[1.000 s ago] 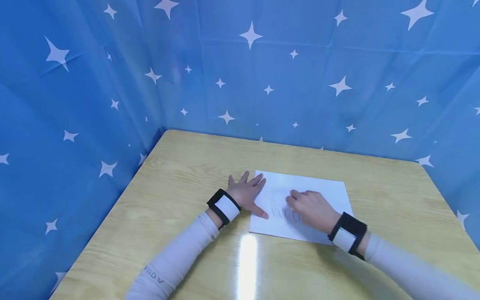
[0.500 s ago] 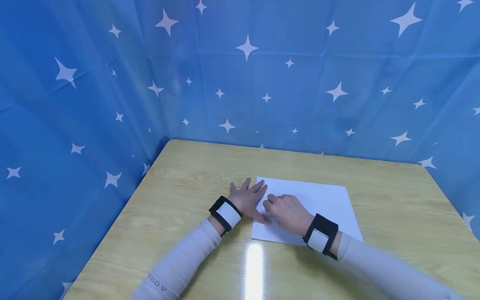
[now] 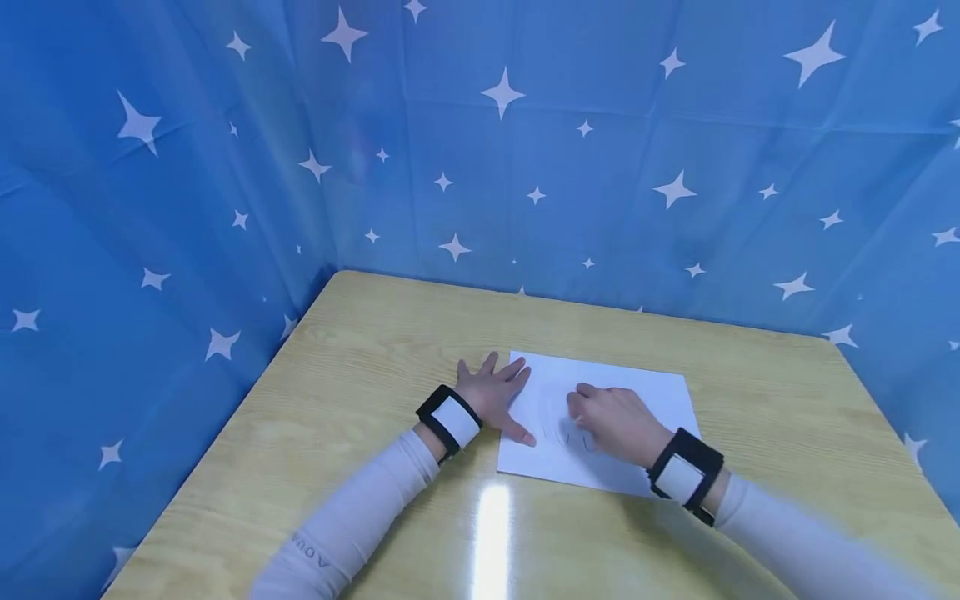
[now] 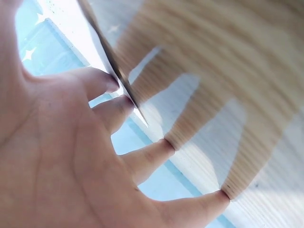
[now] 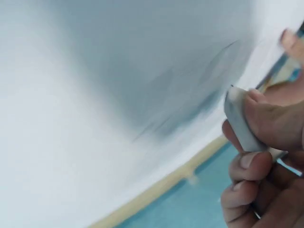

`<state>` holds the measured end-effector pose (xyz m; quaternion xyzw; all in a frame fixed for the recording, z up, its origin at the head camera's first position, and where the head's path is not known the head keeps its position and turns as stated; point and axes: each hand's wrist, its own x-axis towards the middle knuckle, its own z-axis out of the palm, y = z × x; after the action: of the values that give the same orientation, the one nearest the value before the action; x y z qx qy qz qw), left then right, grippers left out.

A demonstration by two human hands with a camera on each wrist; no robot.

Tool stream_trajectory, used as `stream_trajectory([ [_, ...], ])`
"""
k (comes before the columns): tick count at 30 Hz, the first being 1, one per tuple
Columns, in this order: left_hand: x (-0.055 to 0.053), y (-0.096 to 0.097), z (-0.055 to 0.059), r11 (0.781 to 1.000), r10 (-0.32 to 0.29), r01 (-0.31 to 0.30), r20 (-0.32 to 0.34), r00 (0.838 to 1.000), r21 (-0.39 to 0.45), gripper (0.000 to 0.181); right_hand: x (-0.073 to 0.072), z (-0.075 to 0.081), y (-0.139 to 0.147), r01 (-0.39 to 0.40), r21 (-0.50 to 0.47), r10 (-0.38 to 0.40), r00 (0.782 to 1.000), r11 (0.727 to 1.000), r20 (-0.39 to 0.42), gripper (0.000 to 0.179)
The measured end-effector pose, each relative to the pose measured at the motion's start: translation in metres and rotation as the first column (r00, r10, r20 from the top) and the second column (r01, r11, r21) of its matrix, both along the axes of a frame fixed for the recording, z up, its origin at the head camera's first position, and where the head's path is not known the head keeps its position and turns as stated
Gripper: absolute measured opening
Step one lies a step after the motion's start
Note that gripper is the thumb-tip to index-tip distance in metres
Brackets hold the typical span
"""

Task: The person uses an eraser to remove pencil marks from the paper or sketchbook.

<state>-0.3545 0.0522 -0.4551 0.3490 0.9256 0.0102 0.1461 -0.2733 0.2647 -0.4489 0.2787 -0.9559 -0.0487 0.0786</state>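
Note:
In the head view my left hand [image 3: 492, 397] lies with fingers spread at the left edge of a white sheet of paper [image 3: 637, 377], thumb and index finger over the sheet. The left wrist view shows its fingertips [image 4: 171, 145] down on the glossy table, two of them by the paper's thin edge [image 4: 111, 59]. My right hand [image 3: 618, 425] is over the middle of the sheet. Its thumb and fingers pinch a white eraser [image 5: 241, 122], seen in the right wrist view. Faint pencil marks [image 3: 566, 437] lie just left of and below that hand; its shadow covers some.
The light wooden table [image 3: 375, 350] extends around the sheet, with a bright glare streak [image 3: 491, 542] near the front. A blue curtain with white stars [image 3: 562, 208] hangs behind the table and along its left side.
My right hand swept left towards my left thumb, then back right over the sheet. The pencil marks look fainter and less complete than one second ago. My left hand has stayed in place.

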Motion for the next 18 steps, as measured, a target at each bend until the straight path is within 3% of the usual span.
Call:
stream_trajectory([
  [4,0.006,0.004,-0.009,1.000,-0.003,0.003,0.017,1.000,0.000,0.118,-0.005,-0.013,-0.028,-0.110,-0.012,0.110,0.994,0.994,-0.028,0.014],
  [6,0.005,0.005,-0.009,1.000,-0.004,0.004,0.009,1.000,0.002,0.118,-0.004,-0.014,-0.026,-0.114,0.002,0.114,0.992,0.993,-0.055,0.014],
  [9,0.002,0.003,-0.005,1.000,-0.005,0.005,-0.002,1.000,-0.004,0.119,0.003,-0.011,-0.001,-0.039,0.021,0.040,0.997,0.999,-0.073,0.015],
  [13,-0.004,0.000,0.003,1.000,-0.008,0.008,-0.010,1.000,-0.018,0.120,0.016,-0.007,0.035,0.064,0.010,-0.064,0.997,0.998,-0.037,0.019],
  [16,-0.005,-0.001,0.003,1.000,-0.011,0.011,-0.002,1.000,-0.017,0.120,0.017,-0.004,0.041,0.084,-0.007,-0.084,0.996,0.996,-0.008,0.019],
  [18,-0.005,0.000,0.001,1.000,-0.011,0.011,0.003,1.000,-0.010,0.119,0.012,-0.003,0.031,0.081,-0.023,-0.081,0.997,0.996,0.000,0.019],
])
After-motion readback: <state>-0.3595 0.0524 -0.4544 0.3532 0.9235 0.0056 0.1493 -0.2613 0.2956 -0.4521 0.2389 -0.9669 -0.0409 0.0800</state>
